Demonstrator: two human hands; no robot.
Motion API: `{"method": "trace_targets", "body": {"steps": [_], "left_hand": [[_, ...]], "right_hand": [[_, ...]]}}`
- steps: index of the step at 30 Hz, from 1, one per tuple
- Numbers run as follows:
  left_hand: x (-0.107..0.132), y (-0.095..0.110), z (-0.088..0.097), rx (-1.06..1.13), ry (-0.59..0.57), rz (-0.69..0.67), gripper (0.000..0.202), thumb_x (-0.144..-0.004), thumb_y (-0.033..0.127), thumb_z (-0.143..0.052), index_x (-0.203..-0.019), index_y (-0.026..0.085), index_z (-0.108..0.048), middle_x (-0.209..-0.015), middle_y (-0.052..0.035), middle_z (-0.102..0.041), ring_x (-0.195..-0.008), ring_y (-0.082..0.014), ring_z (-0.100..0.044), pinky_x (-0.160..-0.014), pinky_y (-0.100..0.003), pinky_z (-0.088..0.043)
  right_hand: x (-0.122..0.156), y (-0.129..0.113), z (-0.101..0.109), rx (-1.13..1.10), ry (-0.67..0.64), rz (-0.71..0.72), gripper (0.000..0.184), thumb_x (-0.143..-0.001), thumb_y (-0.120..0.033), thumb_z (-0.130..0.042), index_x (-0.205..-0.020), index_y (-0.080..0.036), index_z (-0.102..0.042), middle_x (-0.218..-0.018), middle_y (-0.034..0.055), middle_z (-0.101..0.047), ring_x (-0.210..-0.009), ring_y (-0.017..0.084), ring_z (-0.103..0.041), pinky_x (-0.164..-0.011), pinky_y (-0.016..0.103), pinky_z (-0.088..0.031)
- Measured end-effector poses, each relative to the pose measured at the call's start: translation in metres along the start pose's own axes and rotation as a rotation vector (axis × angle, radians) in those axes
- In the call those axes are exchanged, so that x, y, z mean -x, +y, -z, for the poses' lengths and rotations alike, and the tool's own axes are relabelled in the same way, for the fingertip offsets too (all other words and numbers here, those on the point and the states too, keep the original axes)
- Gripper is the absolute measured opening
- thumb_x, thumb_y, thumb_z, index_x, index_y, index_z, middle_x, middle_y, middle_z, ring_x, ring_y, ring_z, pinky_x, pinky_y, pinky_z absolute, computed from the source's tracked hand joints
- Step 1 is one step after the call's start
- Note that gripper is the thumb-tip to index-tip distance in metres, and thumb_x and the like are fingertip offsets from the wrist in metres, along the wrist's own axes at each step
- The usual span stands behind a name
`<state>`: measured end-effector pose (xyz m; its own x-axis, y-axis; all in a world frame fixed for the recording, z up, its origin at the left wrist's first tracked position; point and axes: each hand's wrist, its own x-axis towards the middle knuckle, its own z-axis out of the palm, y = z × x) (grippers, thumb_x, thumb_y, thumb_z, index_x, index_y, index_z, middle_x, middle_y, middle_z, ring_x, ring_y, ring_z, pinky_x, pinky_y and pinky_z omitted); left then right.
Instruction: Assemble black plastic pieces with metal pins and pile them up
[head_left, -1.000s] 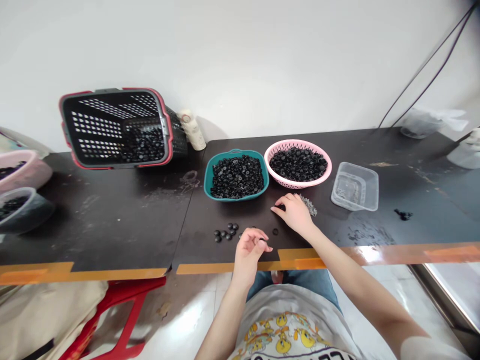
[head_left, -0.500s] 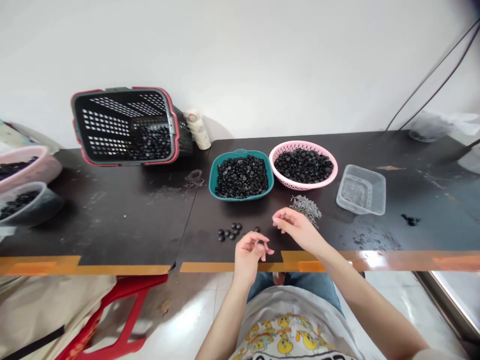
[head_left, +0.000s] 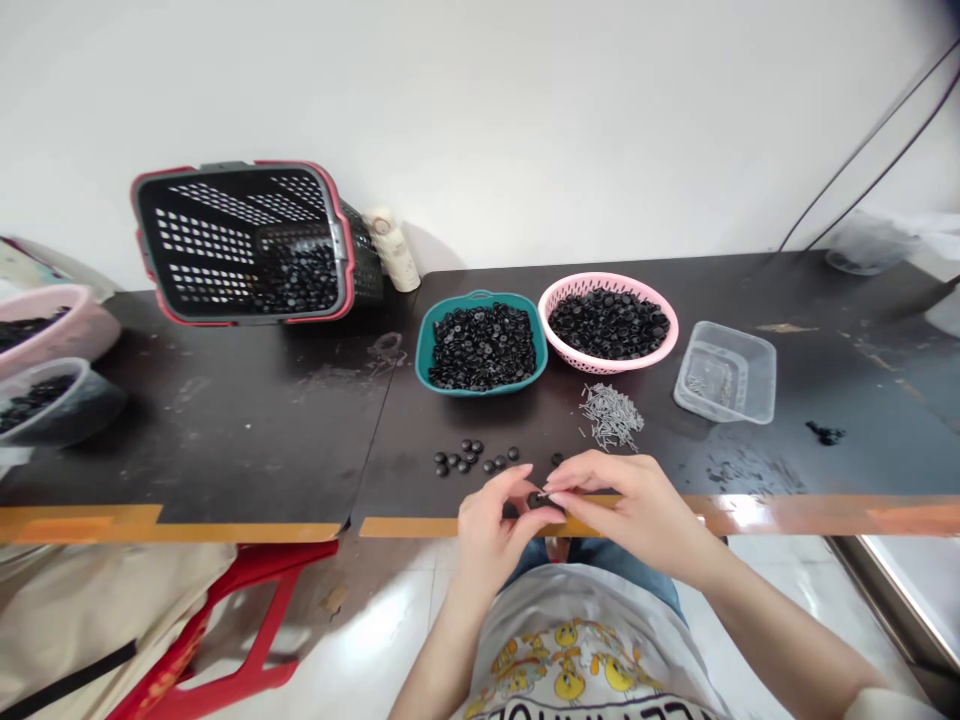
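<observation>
Now that the right hand point(head_left: 641, 512) has left the pin pile point(head_left: 611, 415) and met the left hand point(head_left: 487, 525), both sets of fingers pinch narrow on one black cap point(head_left: 537, 498) over the near edge of the surface point(head_left: 262, 420). Can't tell if the right fingers also hold a pin. Loose caps point(head_left: 471, 458) lie just beyond.

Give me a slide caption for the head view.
Left hand and right hand pinch a small black part over the table edge, teal basket beyond.
</observation>
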<state>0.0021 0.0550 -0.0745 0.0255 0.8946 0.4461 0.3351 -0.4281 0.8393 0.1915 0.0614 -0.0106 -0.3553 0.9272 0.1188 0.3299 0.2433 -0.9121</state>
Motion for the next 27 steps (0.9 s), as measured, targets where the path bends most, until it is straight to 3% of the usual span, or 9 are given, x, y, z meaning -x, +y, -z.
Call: {"method": "trace_targets", "body": {"steps": [3, 9, 14, 20, 23, 27], "left_hand": [[-0.001, 0.0, 0.005, 0.009, -0.061, 0.034, 0.038, -0.069, 0.028, -0.089, -0.105, 0.028, -0.076, -0.077, -0.001, -0.078, -0.056, -0.0165, -0.069, -0.064, -0.025, -0.056], [-0.002, 0.0, 0.012, -0.017, -0.183, -0.007, 0.042, -0.071, 0.028, -0.087, -0.112, 0.029, -0.076, -0.078, -0.0036, -0.078, -0.063, -0.0204, -0.069, -0.068, -0.026, -0.053], [-0.003, 0.007, 0.008, -0.01, -0.207, -0.013, 0.024, -0.077, 0.025, -0.082, -0.1, 0.027, -0.076, -0.075, -0.0024, -0.076, -0.065, -0.0197, -0.069, -0.068, -0.026, -0.052], [0.003, 0.015, -0.009, 0.341, 0.028, 0.269, 0.021, -0.074, 0.026, -0.084, -0.086, 0.021, -0.068, -0.076, -0.0005, -0.074, -0.064, -0.0146, -0.07, -0.063, -0.022, -0.055], [0.003, 0.019, -0.017, 0.526, 0.088, 0.436, 0.024, -0.071, 0.029, -0.085, -0.082, 0.018, -0.067, -0.073, -0.002, -0.075, -0.062, -0.0146, -0.07, -0.062, -0.022, -0.056], [0.0, 0.02, -0.025, 0.684, 0.106, 0.622, 0.032, -0.065, 0.036, -0.089, -0.077, 0.016, -0.068, -0.068, -0.0033, -0.075, -0.061, -0.0154, -0.071, -0.064, -0.024, -0.059]], "right_hand": [[0.0, -0.008, 0.006, 0.114, -0.089, -0.007, 0.006, -0.093, -0.019, -0.063, -0.092, -0.024, -0.066, -0.086, -0.0017, -0.074, -0.076, 0.013, -0.07, -0.067, 0.022, -0.053], [0.0, -0.017, 0.016, 0.372, -0.184, 0.037, 0.013, -0.094, -0.016, -0.06, -0.084, -0.023, -0.056, -0.079, -0.0023, -0.07, -0.066, 0.014, -0.064, -0.06, 0.024, -0.045], [-0.001, -0.019, 0.02, 0.492, -0.264, 0.092, 0.016, -0.095, -0.015, -0.058, -0.082, -0.023, -0.052, -0.076, -0.0023, -0.068, -0.066, 0.015, -0.064, -0.059, 0.025, -0.041], [0.005, -0.015, 0.01, 0.336, -0.042, 0.113, 0.02, -0.094, -0.015, -0.056, -0.076, -0.023, -0.051, -0.08, -0.0004, -0.073, -0.069, 0.015, -0.068, -0.062, 0.024, -0.048], [0.008, -0.009, 0.001, 0.309, 0.058, 0.182, 0.021, -0.095, -0.015, -0.054, -0.076, -0.023, -0.05, -0.079, 0.0006, -0.072, -0.071, 0.016, -0.069, -0.064, 0.025, -0.051], [0.01, 0.004, -0.005, 0.389, 0.04, 0.281, 0.022, -0.098, -0.012, -0.047, -0.08, -0.023, -0.053, -0.084, 0.0037, -0.072, -0.077, 0.018, -0.067, -0.071, 0.029, -0.052]]}}
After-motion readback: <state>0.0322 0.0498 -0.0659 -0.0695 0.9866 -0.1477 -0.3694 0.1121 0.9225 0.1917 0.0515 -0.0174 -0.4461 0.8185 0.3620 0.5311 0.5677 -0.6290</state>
